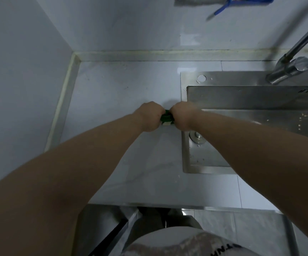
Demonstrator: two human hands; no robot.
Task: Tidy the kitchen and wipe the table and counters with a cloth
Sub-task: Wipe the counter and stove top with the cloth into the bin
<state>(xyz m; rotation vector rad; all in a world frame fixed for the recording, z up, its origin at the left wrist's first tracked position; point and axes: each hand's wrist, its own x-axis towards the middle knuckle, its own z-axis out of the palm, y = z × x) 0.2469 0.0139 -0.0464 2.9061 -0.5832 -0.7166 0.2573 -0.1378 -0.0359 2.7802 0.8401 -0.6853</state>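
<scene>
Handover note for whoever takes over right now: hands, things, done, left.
Left hand: grip closed on the green cloth, left end.
Right hand: grip closed on its right end.
The cloth is bunched between both fists, over the counter beside the sink, at its left rim.
Done: cannot tell from this frame what has been wiped.
Left: wipe the counter; crumbs lie in the sink.

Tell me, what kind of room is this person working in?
Most likely a small kitchen corner. A stainless steel sink sits in a pale counter, a metal tap stands at its back edge, and the left hand and right hand grip a green cloth beside the sink.
</scene>
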